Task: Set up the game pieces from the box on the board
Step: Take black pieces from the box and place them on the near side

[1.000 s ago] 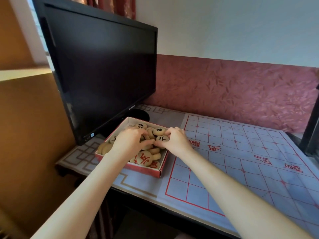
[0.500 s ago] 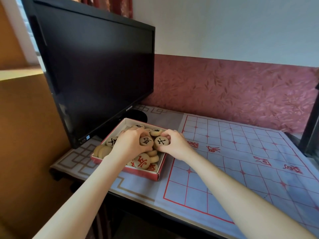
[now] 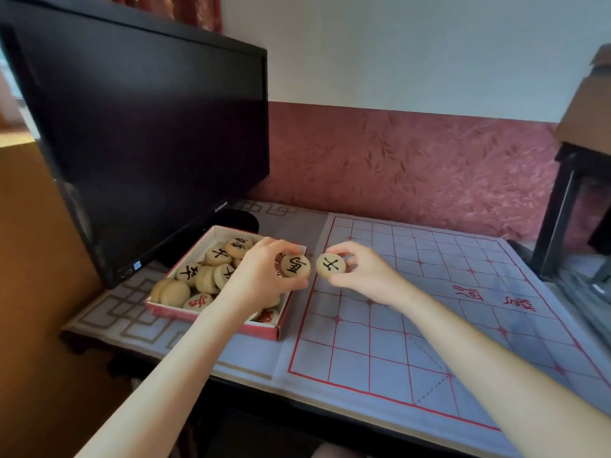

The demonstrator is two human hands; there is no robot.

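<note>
Centrally, the left hand (image 3: 261, 280) pinches one black-marked piece (image 3: 295, 266) above the box (image 3: 172, 314); the right hand (image 3: 362, 276) pinches a second piece (image 3: 330, 266) just beside it, over the board's (image 3: 380, 352) edge. Remaining pieces (image 3: 198, 276) lie heaped left of both hands.

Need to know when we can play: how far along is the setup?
Done: nothing yet; the board shows no pieces. In hand: the left hand pinches a black-marked piece, the right hand a second piece, both held above the right edge of the box. Left: placing those two and the pile in the box.
</note>
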